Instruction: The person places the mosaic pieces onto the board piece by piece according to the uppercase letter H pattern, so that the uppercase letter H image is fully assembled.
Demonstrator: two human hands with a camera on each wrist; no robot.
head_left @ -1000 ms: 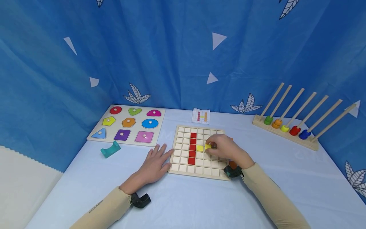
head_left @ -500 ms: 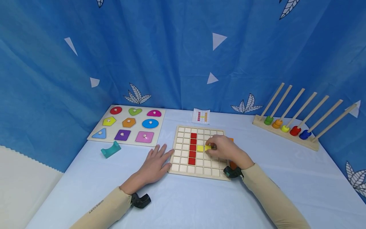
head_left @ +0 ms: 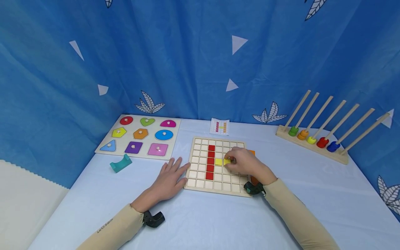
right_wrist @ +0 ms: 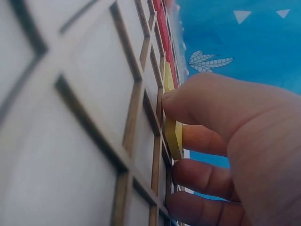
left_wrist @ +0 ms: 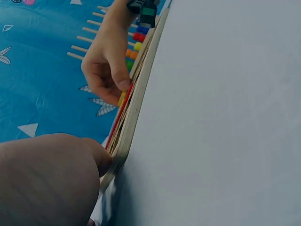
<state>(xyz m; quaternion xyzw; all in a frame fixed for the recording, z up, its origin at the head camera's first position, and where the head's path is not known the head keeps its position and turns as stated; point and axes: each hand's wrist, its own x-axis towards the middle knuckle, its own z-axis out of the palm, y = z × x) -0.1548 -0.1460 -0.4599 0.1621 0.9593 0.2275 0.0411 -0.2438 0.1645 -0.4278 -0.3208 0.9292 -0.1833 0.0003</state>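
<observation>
A wooden grid board [head_left: 204, 189] lies on the table with a column of red square tiles [head_left: 210, 161] in it. Beside that column sits a yellow tile [head_left: 218, 161] in its cell. My right hand [head_left: 245, 161] pinches a second yellow tile [right_wrist: 174, 136] between thumb and fingers, just right of the first. In the right wrist view this tile is tilted at the grid, one edge out of its cell. My left hand [head_left: 168, 178] rests with spread, straight fingers against the board's left edge; its thumb side [left_wrist: 101, 157] touches the frame in the left wrist view.
A small pattern card [head_left: 219, 126] lies behind the board. At the left are a knobbed shape puzzle [head_left: 173, 149] and a teal curved block [head_left: 121, 163]. A peg stand [head_left: 312, 144] with coloured rings is at the back right. Orange pieces [head_left: 254, 180] show partly behind my right wrist.
The yellow tile in my right hand sits slightly lower and flatter over its cell. Both hands have otherwise stayed in place.
</observation>
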